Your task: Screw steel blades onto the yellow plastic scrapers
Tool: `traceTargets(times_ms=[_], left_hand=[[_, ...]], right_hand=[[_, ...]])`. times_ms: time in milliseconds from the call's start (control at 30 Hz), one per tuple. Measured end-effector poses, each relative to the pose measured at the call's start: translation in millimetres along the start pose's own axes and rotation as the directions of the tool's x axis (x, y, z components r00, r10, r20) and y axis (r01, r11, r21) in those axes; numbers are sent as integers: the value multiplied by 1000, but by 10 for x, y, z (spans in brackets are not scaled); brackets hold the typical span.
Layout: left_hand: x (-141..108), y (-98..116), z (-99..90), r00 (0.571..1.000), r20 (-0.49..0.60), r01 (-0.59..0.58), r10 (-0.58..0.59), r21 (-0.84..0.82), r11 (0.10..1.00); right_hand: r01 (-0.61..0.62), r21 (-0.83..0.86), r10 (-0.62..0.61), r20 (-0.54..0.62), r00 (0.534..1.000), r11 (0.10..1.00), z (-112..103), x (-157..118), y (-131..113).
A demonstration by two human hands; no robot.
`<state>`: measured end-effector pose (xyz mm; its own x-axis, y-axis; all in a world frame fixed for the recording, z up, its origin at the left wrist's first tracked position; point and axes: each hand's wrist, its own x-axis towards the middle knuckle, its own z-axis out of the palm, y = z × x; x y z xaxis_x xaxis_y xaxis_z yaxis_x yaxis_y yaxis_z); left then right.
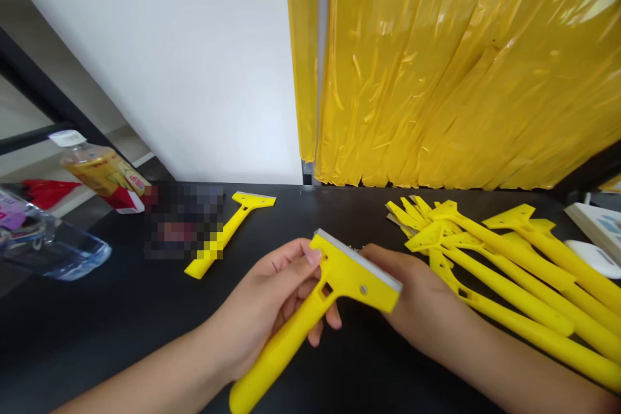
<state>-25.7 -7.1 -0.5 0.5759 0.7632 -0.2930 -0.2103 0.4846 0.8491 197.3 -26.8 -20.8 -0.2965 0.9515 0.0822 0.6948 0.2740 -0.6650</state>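
Note:
In the head view, my left hand (286, 297) is closed on a yellow scraper (301, 330), its thumb pressed near one end of the head. A metal blade edge runs along the scraper's top, and one screw shows in the head. My right hand (402, 278) reaches behind the scraper head, close to some small metallic pieces (358, 249) that are mostly covered. The head and the hand's own back hide its fingers. Another yellow scraper (233, 229) lies on the black table (145, 336) beyond my left hand.
Several yellow scraper handles (504, 272) and flat yellow head pieces (412, 213) are piled on the right. A juice bottle (104, 171) and a clear bottle (53, 246) are at the left. A white panel (194, 65) and yellow plastic sheeting (436, 77) stand at the back.

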Motion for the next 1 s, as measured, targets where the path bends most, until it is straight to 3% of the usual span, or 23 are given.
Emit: traceTargets(times_ms=[67,133,267,400,533,700,833,1000], left_hand=[[-31,-21,31,999,52,15,-15,1,1000],[-49,-46,58,996,87,33,-34,16,999],[-49,-99,74,991,114,69,-76,64,996],[-29,-120,51,994,86,58,-66,93,994],[-12,-104,32,997,61,33,-41,129,991],[3,-77,33,1000,14,11,-13,155,988],[6,-74,36,999,-30,18,-13,157,987],[-5,-87,36,998,-50,-13,22,178,984]], right_hand=[[-196,372,174,91,981,907,-84,-2,-60],[-371,627,290,232,929,685,-127,1,-110],[-509,773,307,414,857,378,-91,5,-149],[-523,825,262,468,844,212,-28,-12,-139],[-474,868,205,441,874,150,-22,-24,-108],[-435,884,161,411,897,171,-53,-31,-101],[-449,871,161,422,892,201,-82,-44,-121],[-507,834,260,451,854,217,-103,-54,-108]])
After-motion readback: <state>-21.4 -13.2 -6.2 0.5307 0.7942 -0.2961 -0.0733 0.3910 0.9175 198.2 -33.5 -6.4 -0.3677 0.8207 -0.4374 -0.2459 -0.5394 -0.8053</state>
